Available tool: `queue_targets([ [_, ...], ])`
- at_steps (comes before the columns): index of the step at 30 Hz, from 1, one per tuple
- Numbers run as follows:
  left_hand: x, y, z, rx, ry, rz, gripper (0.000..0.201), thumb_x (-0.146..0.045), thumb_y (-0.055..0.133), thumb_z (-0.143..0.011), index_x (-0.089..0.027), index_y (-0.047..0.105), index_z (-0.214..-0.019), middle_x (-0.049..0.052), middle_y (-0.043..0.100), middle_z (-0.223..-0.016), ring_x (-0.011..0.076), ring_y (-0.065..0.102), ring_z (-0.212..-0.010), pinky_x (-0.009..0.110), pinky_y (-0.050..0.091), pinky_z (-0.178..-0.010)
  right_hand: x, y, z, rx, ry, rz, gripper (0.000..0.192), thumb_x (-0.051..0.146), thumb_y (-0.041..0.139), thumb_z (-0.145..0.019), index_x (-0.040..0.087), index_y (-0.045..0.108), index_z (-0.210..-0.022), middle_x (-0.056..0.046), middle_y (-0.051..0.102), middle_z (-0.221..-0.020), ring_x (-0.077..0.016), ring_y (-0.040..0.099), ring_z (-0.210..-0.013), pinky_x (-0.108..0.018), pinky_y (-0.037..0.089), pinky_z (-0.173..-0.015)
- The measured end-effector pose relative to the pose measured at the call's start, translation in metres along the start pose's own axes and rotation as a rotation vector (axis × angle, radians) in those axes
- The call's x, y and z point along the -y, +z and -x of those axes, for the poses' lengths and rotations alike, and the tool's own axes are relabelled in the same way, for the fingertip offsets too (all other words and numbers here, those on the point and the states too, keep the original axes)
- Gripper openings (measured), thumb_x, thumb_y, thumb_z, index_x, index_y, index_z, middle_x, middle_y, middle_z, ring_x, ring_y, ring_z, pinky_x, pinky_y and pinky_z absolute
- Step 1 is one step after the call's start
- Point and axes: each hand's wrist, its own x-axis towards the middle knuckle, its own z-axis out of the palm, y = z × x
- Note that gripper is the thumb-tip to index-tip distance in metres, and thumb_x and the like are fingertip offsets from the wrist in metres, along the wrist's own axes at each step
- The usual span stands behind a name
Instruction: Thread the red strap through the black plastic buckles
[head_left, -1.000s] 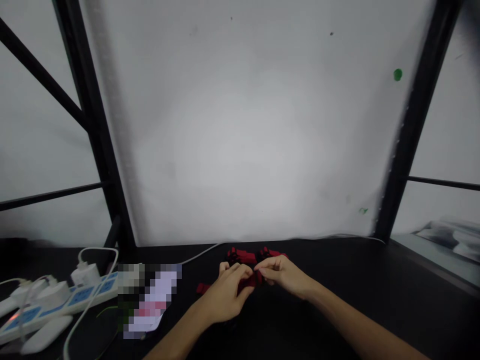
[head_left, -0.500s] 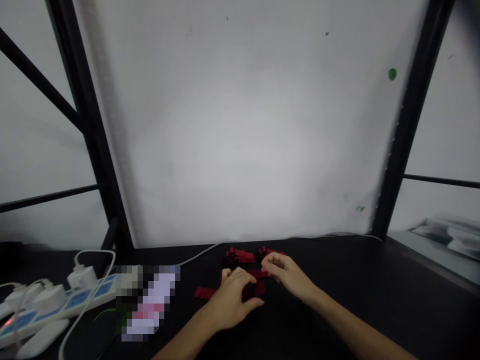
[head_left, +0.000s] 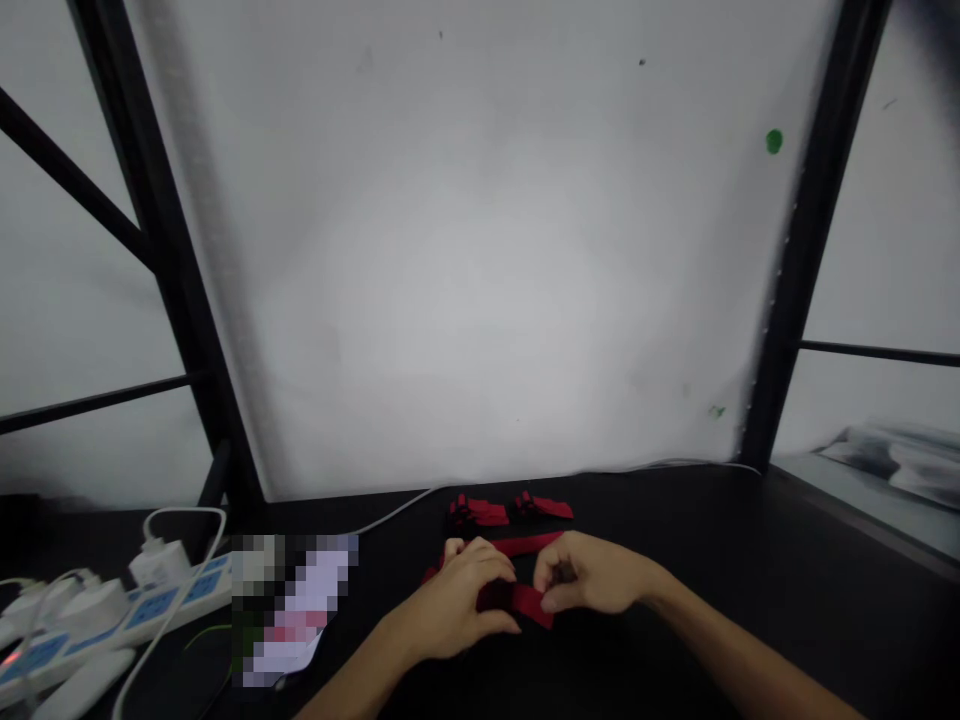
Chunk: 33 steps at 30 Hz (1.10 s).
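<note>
My left hand [head_left: 457,600] and my right hand [head_left: 592,582] meet low in the middle of the black tabletop [head_left: 750,560]. Between them they pinch a red strap [head_left: 525,600], which shows between the fingertips and runs on behind them. A second red strap [head_left: 529,544] lies flat just beyond the hands. Farther back, near the white wall, lie two small red-and-black bundles, one on the left [head_left: 474,513] and one on the right [head_left: 541,507].
A white and blue power strip [head_left: 112,620] with plugged chargers and white cables lies at the left edge. A blurred patch [head_left: 296,610] sits beside it. A thin cable [head_left: 390,515] runs along the wall's foot. Black frame posts [head_left: 795,280] stand at both sides.
My right hand has drawn back toward me, from the far bundles to the strap in front. The left hand has stayed over the strap. The view has tilted slightly.
</note>
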Motion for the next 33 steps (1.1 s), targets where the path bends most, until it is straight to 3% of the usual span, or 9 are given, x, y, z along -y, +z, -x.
queue_targets([
  [4, -0.003, 0.002, -0.001, 0.015, -0.074, 0.082, 0.034, -0.038, 0.083, -0.071, -0.023, 0.068, -0.097, 0.001, 0.064, -0.103, 0.0221, 0.055, -0.100, 0.034, 0.034, -0.093, 0.000, 0.022, -0.013, -0.181, -0.175, -0.080, 0.020, 0.039, 0.073, -0.078, 0.020, 0.075, -0.086, 0.002, 0.060, -0.077, -0.0115, 0.051, -0.066, -0.024, 0.042, -0.065],
  [7, -0.005, 0.001, -0.001, 0.031, -0.113, 0.098, 0.030, -0.039, 0.082, -0.071, -0.022, 0.068, -0.091, 0.000, 0.063, -0.097, 0.0211, 0.053, -0.095, 0.032, 0.037, -0.089, 0.001, 0.027, -0.016, -0.274, -0.258, 0.043, 0.020, 0.042, 0.074, -0.078, 0.023, 0.077, -0.084, 0.000, 0.056, -0.091, -0.0143, 0.054, -0.081, -0.026, 0.045, -0.077],
  [15, -0.004, 0.000, -0.001, 0.011, -0.092, 0.125, 0.026, -0.036, 0.081, -0.073, -0.023, 0.067, -0.091, 0.000, 0.065, -0.100, 0.0208, 0.054, -0.096, 0.033, 0.034, -0.090, 0.012, 0.019, -0.001, -0.264, -0.331, 0.324, 0.015, 0.033, 0.069, -0.083, 0.028, 0.078, -0.095, -0.004, 0.063, -0.104, -0.0192, 0.059, -0.098, -0.032, 0.045, -0.090],
  [21, -0.007, 0.004, -0.003, -0.061, -0.044, 0.026, 0.024, -0.036, 0.079, -0.078, -0.021, 0.063, -0.088, -0.001, 0.065, -0.098, 0.0203, 0.055, -0.098, 0.034, 0.028, -0.090, 0.019, 0.039, -0.012, -0.538, -0.161, 0.231, 0.020, 0.041, 0.069, -0.083, 0.026, 0.079, -0.077, -0.004, 0.071, -0.097, -0.0188, 0.065, -0.085, -0.030, 0.049, -0.080],
  [24, -0.009, 0.005, -0.004, -0.131, -0.012, 0.005, 0.022, -0.036, 0.076, -0.081, -0.022, 0.062, -0.092, -0.001, 0.066, -0.097, 0.0200, 0.055, -0.097, 0.034, 0.028, -0.088, 0.018, 0.042, -0.016, -0.643, -0.111, 0.154, 0.017, 0.035, 0.078, -0.073, 0.021, 0.073, -0.082, -0.003, 0.071, -0.090, -0.0187, 0.064, -0.082, -0.028, 0.050, -0.077],
  [27, -0.010, 0.002, -0.004, -0.178, 0.021, -0.017, 0.024, -0.038, 0.075, -0.082, -0.024, 0.062, -0.097, 0.000, 0.067, -0.099, 0.0203, 0.055, -0.098, 0.034, 0.028, -0.087, 0.013, 0.033, -0.014, -0.492, -0.099, 0.070, 0.019, 0.036, 0.068, -0.082, 0.019, 0.068, -0.089, -0.001, 0.071, -0.085, -0.0174, 0.064, -0.081, -0.028, 0.049, -0.077],
  [30, -0.006, -0.001, -0.003, -0.191, 0.031, -0.061, 0.027, -0.041, 0.074, -0.083, -0.024, 0.062, -0.100, 0.000, 0.067, -0.099, 0.0210, 0.055, -0.097, 0.035, 0.027, -0.088, 0.006, 0.016, -0.009, -0.324, -0.098, 0.068, 0.032, 0.042, 0.060, -0.087, 0.017, 0.065, -0.069, -0.003, 0.069, -0.084, -0.0169, 0.062, -0.079, -0.028, 0.047, -0.075],
  [33, 0.000, -0.003, -0.002, -0.153, 0.020, -0.097, 0.028, -0.041, 0.074, -0.083, -0.024, 0.063, -0.101, 0.001, 0.066, -0.100, 0.0219, 0.055, -0.099, 0.037, 0.026, -0.090, -0.002, -0.001, -0.007, -0.294, -0.095, 0.142, 0.039, 0.044, 0.062, -0.085, 0.016, 0.059, -0.058, -0.003, 0.066, -0.091, -0.0161, 0.059, -0.078, -0.027, 0.046, -0.072],
])
